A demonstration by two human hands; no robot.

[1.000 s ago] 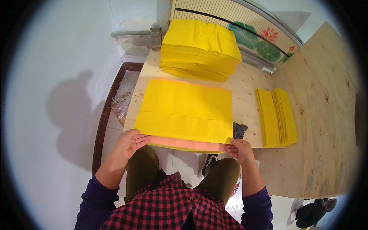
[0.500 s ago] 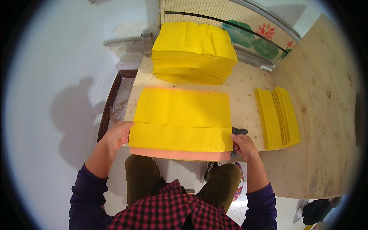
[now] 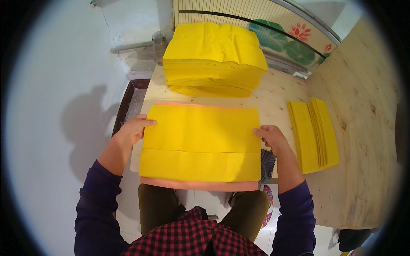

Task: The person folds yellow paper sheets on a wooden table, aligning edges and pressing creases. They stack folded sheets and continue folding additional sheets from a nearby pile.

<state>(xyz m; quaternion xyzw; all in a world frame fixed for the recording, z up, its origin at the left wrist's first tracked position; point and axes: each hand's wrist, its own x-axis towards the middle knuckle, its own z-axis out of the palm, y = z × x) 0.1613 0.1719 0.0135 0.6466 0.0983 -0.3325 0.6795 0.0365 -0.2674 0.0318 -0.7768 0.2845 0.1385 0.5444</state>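
A yellow sheet (image 3: 198, 130) of cloth or paper lies flat in front of me, with a seam-like line across its lower third. Under it is a salmon-pink sheet or board (image 3: 198, 184), showing along the near edge and thinly at the far edge. My left hand (image 3: 137, 127) pinches the left edge of the yellow sheet, thumb on top. At the right edge, my right hand (image 3: 272, 137) is closed on the sheet between thumb and fingers. The fingers beneath are partly hidden on both sides.
Behind the sheet stands a tall stack of yellow sheets (image 3: 215, 77). Folded yellow pieces (image 3: 316, 136) lie on the wooden table (image 3: 279, 91) to the right. A grey knitted cloth (image 3: 267, 166) sits beside my right wrist. A glass jar (image 3: 159, 47) stands at the back left.
Both hands have slid away from me along the side edges of the yellow sheet, from its lower part to farther up. The sheet itself appears slightly lower in view.
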